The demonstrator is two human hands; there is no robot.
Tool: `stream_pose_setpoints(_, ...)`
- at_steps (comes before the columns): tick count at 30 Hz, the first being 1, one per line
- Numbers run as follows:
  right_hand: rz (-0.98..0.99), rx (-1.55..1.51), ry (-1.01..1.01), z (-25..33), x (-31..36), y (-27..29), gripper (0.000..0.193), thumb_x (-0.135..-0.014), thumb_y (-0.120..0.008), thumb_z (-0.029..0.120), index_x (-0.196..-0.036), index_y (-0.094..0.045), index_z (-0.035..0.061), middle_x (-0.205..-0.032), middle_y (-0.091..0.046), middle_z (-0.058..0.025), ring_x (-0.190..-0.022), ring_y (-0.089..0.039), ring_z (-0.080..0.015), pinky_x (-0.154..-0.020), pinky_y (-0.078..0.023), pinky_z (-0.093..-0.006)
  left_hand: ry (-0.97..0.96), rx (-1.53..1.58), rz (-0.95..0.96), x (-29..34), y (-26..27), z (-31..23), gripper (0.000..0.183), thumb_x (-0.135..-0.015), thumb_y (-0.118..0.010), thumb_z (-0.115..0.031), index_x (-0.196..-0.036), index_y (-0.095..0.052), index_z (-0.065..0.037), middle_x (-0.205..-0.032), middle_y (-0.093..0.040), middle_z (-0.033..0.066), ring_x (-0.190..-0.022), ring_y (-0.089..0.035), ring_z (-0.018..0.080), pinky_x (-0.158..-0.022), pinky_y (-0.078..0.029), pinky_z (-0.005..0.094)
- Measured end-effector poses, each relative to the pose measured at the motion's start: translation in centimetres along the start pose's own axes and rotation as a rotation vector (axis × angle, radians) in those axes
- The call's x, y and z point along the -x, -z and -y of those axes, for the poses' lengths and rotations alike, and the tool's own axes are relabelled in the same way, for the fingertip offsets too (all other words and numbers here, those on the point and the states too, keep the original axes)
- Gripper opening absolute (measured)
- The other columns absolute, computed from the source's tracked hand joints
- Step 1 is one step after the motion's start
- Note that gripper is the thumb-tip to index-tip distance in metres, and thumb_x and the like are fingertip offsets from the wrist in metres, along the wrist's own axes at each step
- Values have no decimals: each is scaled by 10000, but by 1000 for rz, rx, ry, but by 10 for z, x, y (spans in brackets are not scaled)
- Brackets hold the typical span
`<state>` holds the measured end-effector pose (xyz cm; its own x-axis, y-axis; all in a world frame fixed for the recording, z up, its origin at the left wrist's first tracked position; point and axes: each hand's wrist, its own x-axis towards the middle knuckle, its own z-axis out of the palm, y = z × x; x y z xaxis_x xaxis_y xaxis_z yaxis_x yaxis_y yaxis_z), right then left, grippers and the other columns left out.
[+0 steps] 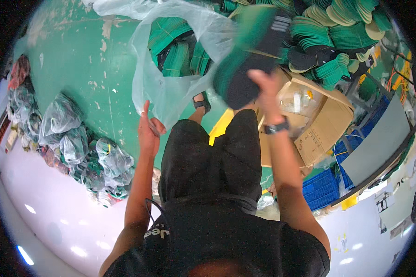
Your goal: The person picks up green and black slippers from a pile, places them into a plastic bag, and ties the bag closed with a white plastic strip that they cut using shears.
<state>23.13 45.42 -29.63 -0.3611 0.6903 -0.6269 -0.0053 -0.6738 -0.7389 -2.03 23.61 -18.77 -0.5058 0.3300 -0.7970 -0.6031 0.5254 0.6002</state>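
Note:
My right hand (266,94) grips a bundle of insoles (245,69), black and green, blurred by motion, raised beside the mouth of a clear plastic bag (148,60). A thin band seems to run across the bundle. Inside the bag are several banded stacks of green insoles (176,57). At the bag's near left edge is my left hand (150,129), one finger stretched upward and the thumb at the film; the plastic runs in to these fingers. How firmly they pinch it is partly hidden.
Piled green, black and cream insoles (314,37) fill the far right. An open cardboard box (323,134) stands right of my legs, near a blue crate (321,189) and a grey panel (379,143). Filled plastic bags (74,134) line the left wall on the green floor (78,46).

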Motion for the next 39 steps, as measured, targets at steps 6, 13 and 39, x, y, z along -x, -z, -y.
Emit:
stream_pose_setpoints(6, 328, -390, -654, -140, -9, -177, 416, -783, -690, 228, -1100, -584, -19, -1108, -618, -101, -957, -602, -199, -838, -483, -332, 12, 220, 51, 10, 33, 11, 512, -997, -296, -407, -1393, -332, -83, -471, -284, -48, -405, -273, 52, -417, -252, 206)
stream_pose_setpoints(13, 112, 92, -330, -152, -22, -235, 570, -734, -740, 268, -1134, -510, -66, -1073, -613, -133, -958, -600, -237, -827, -479, -341, 128, 243, 56, 26, 76, 34, 490, -998, -315, -389, -1350, -387, -56, -452, -266, -58, -378, -242, 38, -384, -213, 199)
stream_pose_setpoints(39, -940, 486, 212, 432, -307, 161, 985, -726, -615, 651, -1163, -356, -194, -1129, -523, -273, -935, -590, -371, -633, -522, -457, 164, 28, -150, -6, -38, 0, 425, -980, -378, -378, -1141, -551, -25, -453, -274, -39, -372, -287, 84, -377, -255, 248)
